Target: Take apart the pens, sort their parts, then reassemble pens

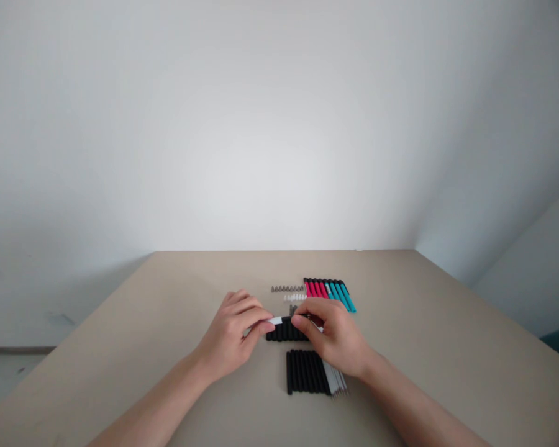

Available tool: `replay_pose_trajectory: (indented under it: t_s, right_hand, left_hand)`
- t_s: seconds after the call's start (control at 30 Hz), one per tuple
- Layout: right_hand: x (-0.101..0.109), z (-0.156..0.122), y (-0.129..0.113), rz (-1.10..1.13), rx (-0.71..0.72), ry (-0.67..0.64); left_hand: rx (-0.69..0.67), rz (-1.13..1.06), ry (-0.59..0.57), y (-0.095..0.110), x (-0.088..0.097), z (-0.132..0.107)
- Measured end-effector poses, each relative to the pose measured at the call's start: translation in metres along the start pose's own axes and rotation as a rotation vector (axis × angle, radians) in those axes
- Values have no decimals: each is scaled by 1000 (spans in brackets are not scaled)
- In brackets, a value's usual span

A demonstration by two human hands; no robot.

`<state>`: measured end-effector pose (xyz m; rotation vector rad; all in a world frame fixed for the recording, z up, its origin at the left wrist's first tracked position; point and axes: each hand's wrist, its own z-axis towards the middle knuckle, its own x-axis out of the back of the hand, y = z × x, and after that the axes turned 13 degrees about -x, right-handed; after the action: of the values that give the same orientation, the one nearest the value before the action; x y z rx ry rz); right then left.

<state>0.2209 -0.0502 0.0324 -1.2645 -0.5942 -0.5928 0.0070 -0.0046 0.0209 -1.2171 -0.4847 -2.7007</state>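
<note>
Between my hands, above the table, is a slim pen body with a white part [276,320] and a black part [286,320]. My left hand [233,332] pinches its white end between thumb and fingers. At the black end, the thumb and fingers of my right hand [333,332] are closed on it; its tip is hidden by them. Just beneath lies a row of short black tubes [274,333], partly covered by my right hand. Nearer to me is a second row of longer black tubes [305,371], with thin pale pen refills [334,379] beside it under my right wrist.
Pink pen barrels [315,288] and turquoise ones [340,295] with black ends lie farther back. Left of them are a row of small metal tips [286,288] and small white pieces [294,298]. The beige table [181,298] meets a white wall [279,155].
</note>
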Motion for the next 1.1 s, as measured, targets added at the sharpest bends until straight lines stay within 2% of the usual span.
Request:
replay_pose_trajectory:
  t_s: [0.33, 0.63, 0.9, 1.1]
  right_hand:
    - [-1, 1, 1, 27, 13, -13]
    - [-3, 2, 3, 216, 102, 87]
    - [-2, 0, 5, 227, 120, 141]
    - [-2, 1, 5, 242, 145, 159]
  left_hand:
    - [-12, -8, 25, 1, 1, 1]
    - [5, -27, 43, -3, -1, -2]
    - [13, -55, 22, -1, 1, -3]
    - [102, -107, -29, -1, 1, -6]
